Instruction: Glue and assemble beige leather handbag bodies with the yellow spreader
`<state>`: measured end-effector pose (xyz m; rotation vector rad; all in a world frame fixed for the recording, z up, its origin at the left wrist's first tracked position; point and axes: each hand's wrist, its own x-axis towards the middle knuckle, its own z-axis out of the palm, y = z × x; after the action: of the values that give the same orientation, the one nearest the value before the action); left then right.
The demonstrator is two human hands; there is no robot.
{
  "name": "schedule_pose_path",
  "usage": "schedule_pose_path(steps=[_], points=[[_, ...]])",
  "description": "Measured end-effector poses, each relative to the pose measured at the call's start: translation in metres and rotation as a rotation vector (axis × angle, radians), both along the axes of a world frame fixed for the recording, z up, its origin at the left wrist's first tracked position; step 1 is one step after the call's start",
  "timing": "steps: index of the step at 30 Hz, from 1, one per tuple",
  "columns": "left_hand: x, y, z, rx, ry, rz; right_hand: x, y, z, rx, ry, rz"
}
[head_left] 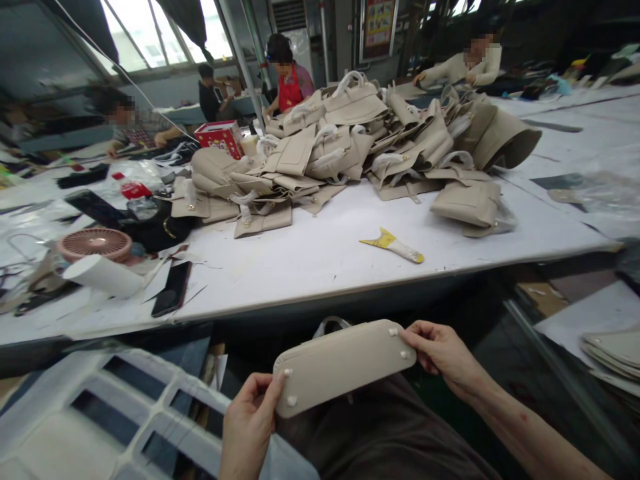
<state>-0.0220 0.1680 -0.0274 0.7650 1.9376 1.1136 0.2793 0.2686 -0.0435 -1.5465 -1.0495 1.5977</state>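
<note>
Between my two hands is a beige handbag (345, 365), its long rounded base turned up toward me. Small white-wrapped feet sit near the base's corners, two at each end. Behind its upper edge part of a pale wrapped handle (331, 325) shows; the rest of the bag is hidden below the base. My left hand (254, 410) pinches the left end, thumb on the base beside a foot. At the right end my right hand (436, 347) grips the edge between thumb and curled fingers. The bag is tilted, right end higher, above my dark-clothed lap.
A big heap of beige bags (345, 147) covers the white table (280, 267). Nearer lie a yellow-handled scraper-like tool (393, 245), a phone (171, 288), a pink fan (95, 245) and a white roll (103, 275). Stacked beige pieces (613, 350) are at right. Several people work beyond.
</note>
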Motion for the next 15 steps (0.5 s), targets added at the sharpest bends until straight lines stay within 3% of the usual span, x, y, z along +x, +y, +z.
schedule_pose_path(steps=[7, 15], points=[[-0.011, 0.011, -0.013, -0.018, -0.112, 0.024, 0.0, 0.006, -0.01, -0.079, -0.016, 0.005], [-0.017, 0.014, -0.003, -0.085, -0.299, 0.012, 0.002, 0.007, -0.008, -0.098, -0.029, -0.031]])
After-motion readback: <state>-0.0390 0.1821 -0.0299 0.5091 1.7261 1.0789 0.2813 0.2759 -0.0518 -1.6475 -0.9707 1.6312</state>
